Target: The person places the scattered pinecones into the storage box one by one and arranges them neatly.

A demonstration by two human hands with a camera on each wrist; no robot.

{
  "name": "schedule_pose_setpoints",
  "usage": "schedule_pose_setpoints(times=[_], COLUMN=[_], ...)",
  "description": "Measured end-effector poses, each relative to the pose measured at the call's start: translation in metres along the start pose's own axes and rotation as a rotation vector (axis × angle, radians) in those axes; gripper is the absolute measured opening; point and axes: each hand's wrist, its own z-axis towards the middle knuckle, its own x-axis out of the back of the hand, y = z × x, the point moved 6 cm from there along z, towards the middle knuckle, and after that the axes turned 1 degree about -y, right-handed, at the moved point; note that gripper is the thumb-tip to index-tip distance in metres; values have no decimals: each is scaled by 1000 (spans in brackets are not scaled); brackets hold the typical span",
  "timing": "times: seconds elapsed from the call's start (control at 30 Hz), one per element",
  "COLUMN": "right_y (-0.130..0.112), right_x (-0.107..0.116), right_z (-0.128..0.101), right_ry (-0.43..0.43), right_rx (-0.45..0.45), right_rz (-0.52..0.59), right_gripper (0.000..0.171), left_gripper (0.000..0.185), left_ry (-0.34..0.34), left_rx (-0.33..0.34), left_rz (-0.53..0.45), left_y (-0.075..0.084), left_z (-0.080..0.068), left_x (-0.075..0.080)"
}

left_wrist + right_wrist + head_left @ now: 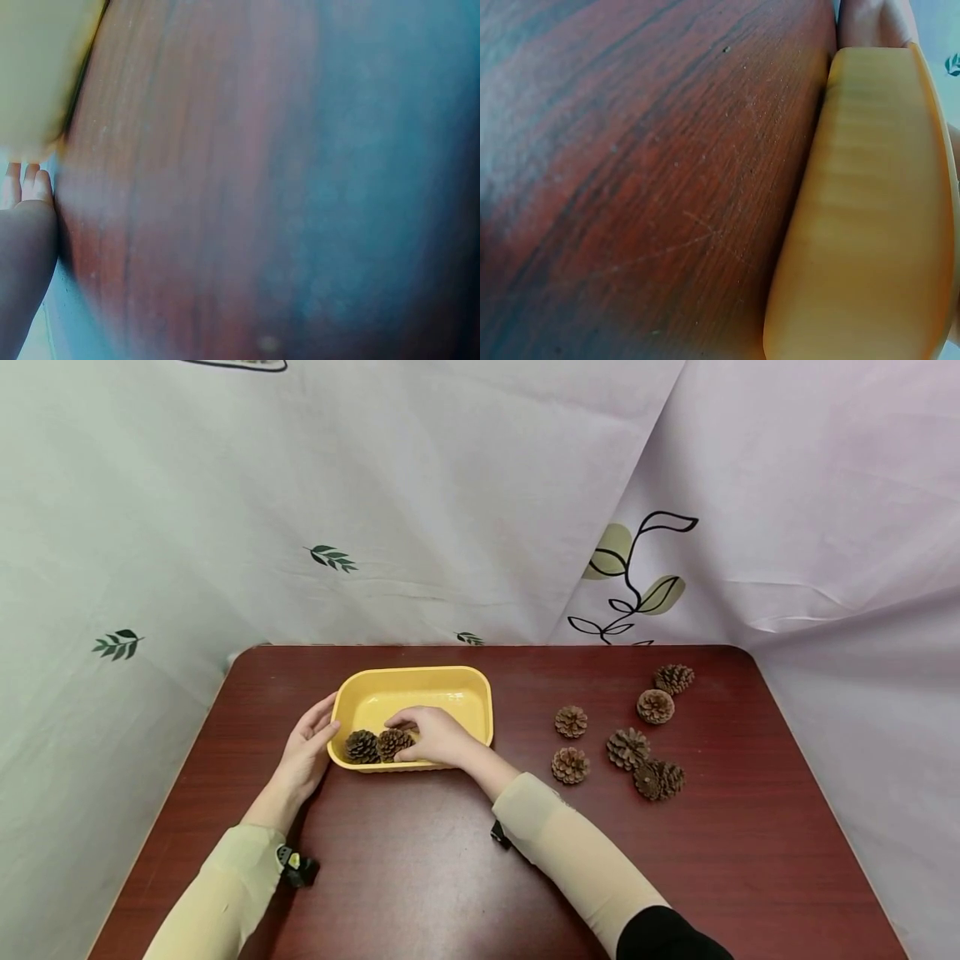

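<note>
A yellow plastic basin (450, 681) lies toward the back left of the table. My left hand (306, 750) holds its left side, thumb at the rim and fingers along the outer wall. Two brown pine cones are inside, by the front left corner. The left pine cone (362, 747) lies loose. My right hand (435, 737) reaches over the front rim and grips the other pine cone (393, 744) between thumb and fingers. The left wrist view shows some left fingertips (31, 184) by the basin. In the right wrist view the basin's outer wall (870, 202) hides most of the right hand.
On the right of the dark red table (420, 852) lie several more pine cones, among them a near one (570, 766), one behind it (572, 722) and a far one (673, 678). A pale patterned cloth (465, 510) hangs behind the table.
</note>
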Motion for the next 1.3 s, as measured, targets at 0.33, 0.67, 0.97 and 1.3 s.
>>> schedule_pose_setpoints(times=[0.33, 0.67, 0.97, 1.3], right_y=[2, 4, 13, 29], right_x=[19, 44, 62, 80], right_z=[-15, -42, -73, -108], right_ry=[42, 128, 214, 295], right_rx=[-5, 75, 78, 62], right_rz=[30, 132, 150, 78], right_gripper=[49, 43, 40, 40], left_gripper=[44, 44, 44, 44], left_ry=[-11, -7, -3, 4], left_rx=[0, 4, 10, 14], left_rz=[-5, 1, 5, 8], left_y=[-1, 0, 0, 0], left_z=[0, -1, -1, -1], left_x=[0, 1, 0, -1])
